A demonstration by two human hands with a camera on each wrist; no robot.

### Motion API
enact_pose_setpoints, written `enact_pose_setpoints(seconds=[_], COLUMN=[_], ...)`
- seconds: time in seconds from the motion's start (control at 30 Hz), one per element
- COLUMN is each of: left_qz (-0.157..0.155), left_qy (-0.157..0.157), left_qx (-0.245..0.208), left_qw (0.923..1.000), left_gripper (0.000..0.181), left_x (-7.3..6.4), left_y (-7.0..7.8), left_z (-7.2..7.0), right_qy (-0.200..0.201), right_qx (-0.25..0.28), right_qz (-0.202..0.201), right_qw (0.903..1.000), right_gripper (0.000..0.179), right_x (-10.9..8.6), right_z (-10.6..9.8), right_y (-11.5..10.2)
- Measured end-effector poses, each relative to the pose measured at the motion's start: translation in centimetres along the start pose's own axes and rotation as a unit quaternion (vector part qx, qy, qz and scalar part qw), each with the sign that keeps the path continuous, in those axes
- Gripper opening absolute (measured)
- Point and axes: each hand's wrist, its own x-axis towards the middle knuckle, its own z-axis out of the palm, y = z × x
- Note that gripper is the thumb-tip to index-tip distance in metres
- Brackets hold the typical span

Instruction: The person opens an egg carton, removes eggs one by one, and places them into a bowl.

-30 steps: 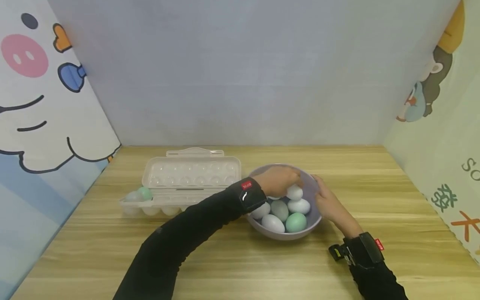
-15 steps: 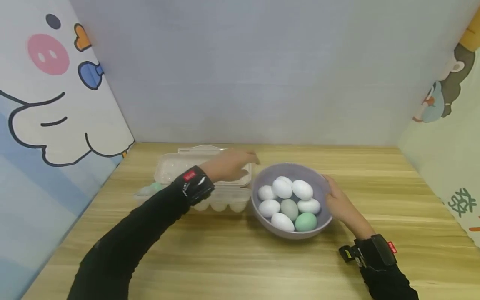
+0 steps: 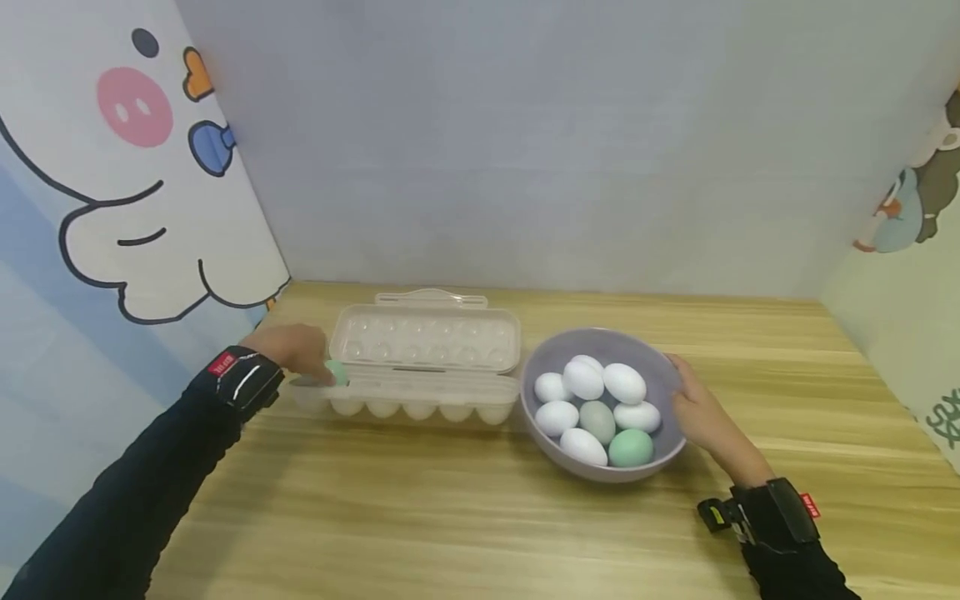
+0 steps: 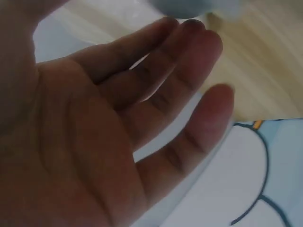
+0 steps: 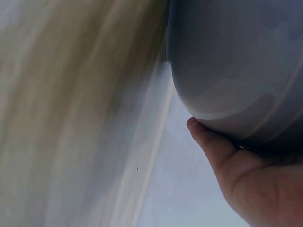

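Observation:
My left hand [image 3: 291,348] reaches over the left end of a clear plastic egg carton [image 3: 424,337], which stands with its lid up. Beside the fingertips sits a green egg [image 3: 337,372]. In the left wrist view the fingers [image 4: 165,94] are relaxed, the palm holds nothing, and a blurred grey-green egg [image 4: 182,5] shows just past the fingertips. My right hand [image 3: 701,408] grips the right rim of a purple-grey bowl [image 3: 551,454]. Several white eggs [image 3: 557,418], a grey-green egg [image 3: 597,422] and another green egg [image 3: 631,447] lie in it.
The bowl stands close to the carton's right end on a wood-grain table [image 3: 420,517]. A plain pale wall [image 3: 525,150] rises behind. A cartoon-printed panel [image 3: 150,250] borders the left side, with another printed panel [image 3: 900,333] on the right.
My left hand has left the bowl and moved across the carton to its left end, fingers loosened. The right hand keeps its grip on the bowl. The head view has turned leftward.

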Motion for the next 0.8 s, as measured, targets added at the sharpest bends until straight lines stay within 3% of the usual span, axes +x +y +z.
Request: enact_pose_setpoints(seconds=[0.07,0.13,0.47,0.67,0.8], left_qz=[-0.023,-0.035,-0.043,-0.024,0.008], left_qy=[-0.016,-0.014,0.051,0.121,0.190], left_qx=[0.001,0.003,-0.019,-0.020,-0.026], left_qw=[0.9996,0.9993,0.9976,0.9922,0.9814], left_gripper=[0.033,0.032,0.023,0.021,0.015], left_x=[-0.1,-0.1,-0.2,-0.7,-0.6], left_y=[-0.3,-0.5,-0.5,-0.1,1.3], left_z=[0.5,0.8,1.5,1.1,0.1], right_qy=[0.001,0.000,-0.002,-0.002,0.000], right_qx=[-0.002,0.002,0.009,0.008,0.006], right_qz=[0.003,0.006,-0.001,-0.008,-0.002], right_qw=[1.0000,1.0000,1.0000,0.9999,1.0000], right_gripper=[0.056,0.056,0.055,0.054,0.054], right_x=[0.0,0.0,0.0,-0.1,-0.1], right_z=[-0.2,-0.2,0.0,0.0,0.0], right_y=[0.0,0.0,0.0,0.0,-0.1])
